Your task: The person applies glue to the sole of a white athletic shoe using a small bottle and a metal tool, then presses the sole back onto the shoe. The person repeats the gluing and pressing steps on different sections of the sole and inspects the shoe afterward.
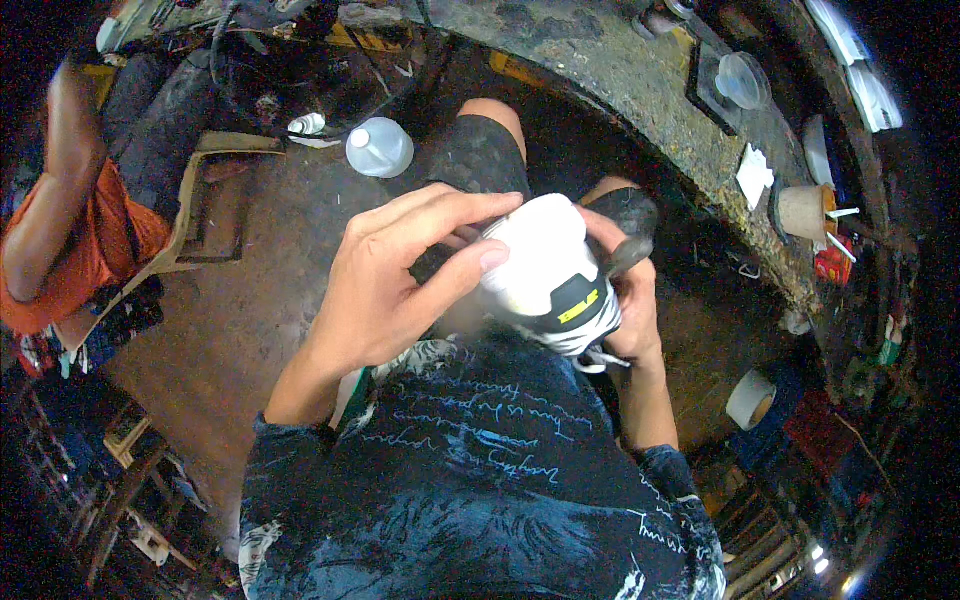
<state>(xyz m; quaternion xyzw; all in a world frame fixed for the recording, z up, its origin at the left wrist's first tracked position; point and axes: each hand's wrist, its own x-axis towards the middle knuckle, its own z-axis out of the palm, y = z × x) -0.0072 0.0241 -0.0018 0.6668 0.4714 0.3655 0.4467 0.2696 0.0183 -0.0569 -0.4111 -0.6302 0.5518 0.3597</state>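
I hold a white sports shoe [545,270] with a black and yellow heel patch over my lap, sole side toward me. My right hand [630,300] grips the shoe from its right side and underneath. My left hand [400,275] rests on the shoe's left side, thumb and fingers spread along the toe end; a thin stick-like tool seems to lie under its fingers, but that is unclear. My knees [490,130] in dark shorts show beyond the shoe.
A clear plastic jug [380,147] stands on the brown floor ahead. A curved, grimy workbench [640,90] carries a plastic cup [742,80], a paper cup [805,212] and white scraps. A tape roll [750,398] lies at right. Another person in orange [70,230] sits at left.
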